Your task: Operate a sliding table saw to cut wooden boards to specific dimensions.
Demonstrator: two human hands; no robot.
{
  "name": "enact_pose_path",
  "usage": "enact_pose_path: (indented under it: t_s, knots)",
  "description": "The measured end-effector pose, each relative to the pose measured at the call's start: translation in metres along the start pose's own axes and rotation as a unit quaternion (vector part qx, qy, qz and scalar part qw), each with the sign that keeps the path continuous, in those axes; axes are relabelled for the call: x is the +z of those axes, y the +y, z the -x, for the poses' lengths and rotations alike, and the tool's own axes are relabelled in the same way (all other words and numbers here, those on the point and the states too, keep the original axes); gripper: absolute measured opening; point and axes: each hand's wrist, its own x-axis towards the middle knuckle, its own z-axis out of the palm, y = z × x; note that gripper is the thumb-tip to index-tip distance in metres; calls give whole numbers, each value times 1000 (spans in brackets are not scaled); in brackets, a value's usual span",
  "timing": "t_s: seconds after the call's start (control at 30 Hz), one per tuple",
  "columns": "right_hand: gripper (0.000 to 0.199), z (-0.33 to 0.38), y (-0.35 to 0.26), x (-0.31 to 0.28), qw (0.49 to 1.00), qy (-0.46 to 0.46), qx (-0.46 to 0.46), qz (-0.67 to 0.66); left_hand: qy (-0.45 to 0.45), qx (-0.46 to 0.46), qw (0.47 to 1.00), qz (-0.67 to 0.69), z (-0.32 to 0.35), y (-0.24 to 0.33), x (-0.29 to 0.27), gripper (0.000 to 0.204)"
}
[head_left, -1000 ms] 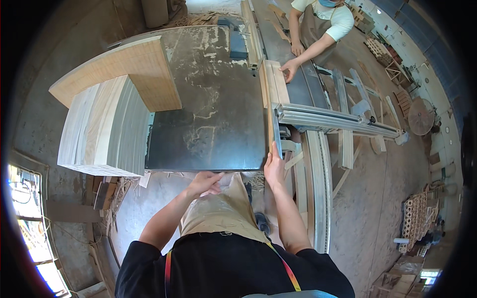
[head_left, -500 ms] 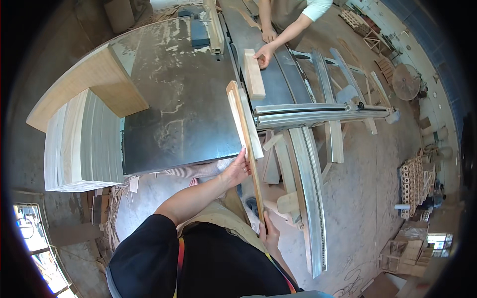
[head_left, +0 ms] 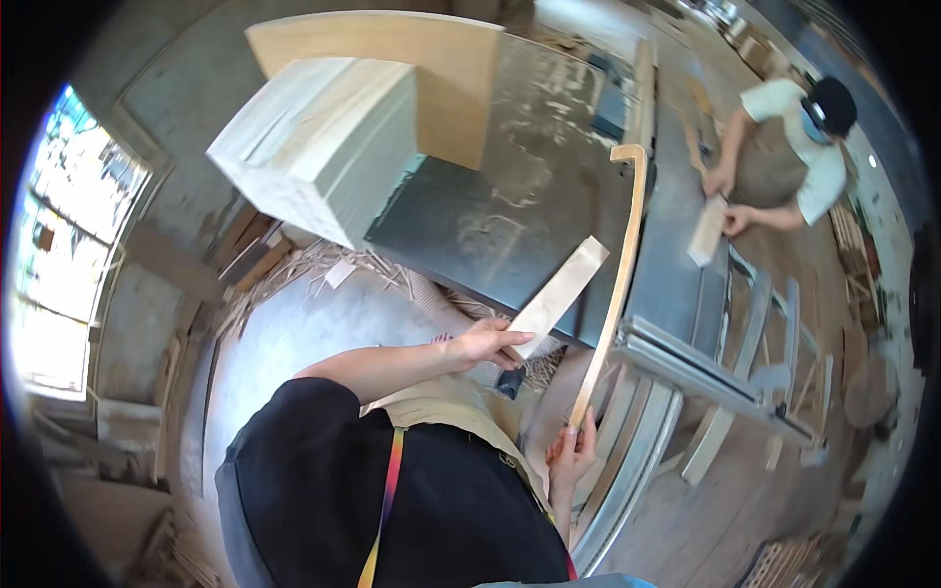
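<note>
My left hand (head_left: 490,343) is closed on the near end of a short pale wooden board (head_left: 561,297), which it holds up at a slant by the edge of the dark saw table (head_left: 461,220). In my right hand (head_left: 571,453) is the lower end of a long thin wooden strip (head_left: 627,250) with a hooked far end. The strip reaches up across the table beside the metal sliding part. Left of the board, a stack of pale boards (head_left: 377,147) stands on the table corner.
A wide wooden panel (head_left: 456,93) leans behind the stack. Across the table a co-worker (head_left: 794,147) holds a wooden block (head_left: 707,232). A metal rail (head_left: 686,365) juts out at the right. Wood scraps (head_left: 279,284) lie on the floor below the table.
My view has turned left. The short board has come away from the long strip and is now in my left hand alone, while my right hand keeps the strip. The co-worker's block has shifted.
</note>
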Motion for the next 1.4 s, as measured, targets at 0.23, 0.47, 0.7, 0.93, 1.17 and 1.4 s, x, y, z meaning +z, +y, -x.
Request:
enact_pose_path:
  t_s: [0.23,0.47,0.7,0.93,1.17,1.4]
  knots:
    - [52,-69,-3,52,969,-116,139,-166,117,56,990,-58,89,45,-119,33]
    - [50,-107,9,92,950,-178,176,-186,170,109,979,5,117,60,-209,32]
    - [50,-123,9,108,947,-182,194,-178,194,111,973,63,108,76,-261,31]
    - [49,-130,7,121,945,-181,198,-185,234,126,960,84,76,83,-264,35]
    - [50,-133,1,132,951,-173,188,-172,316,183,917,160,50,88,-255,42]
    - [50,-139,2,126,955,-160,183,-167,360,200,893,179,41,85,-249,54]
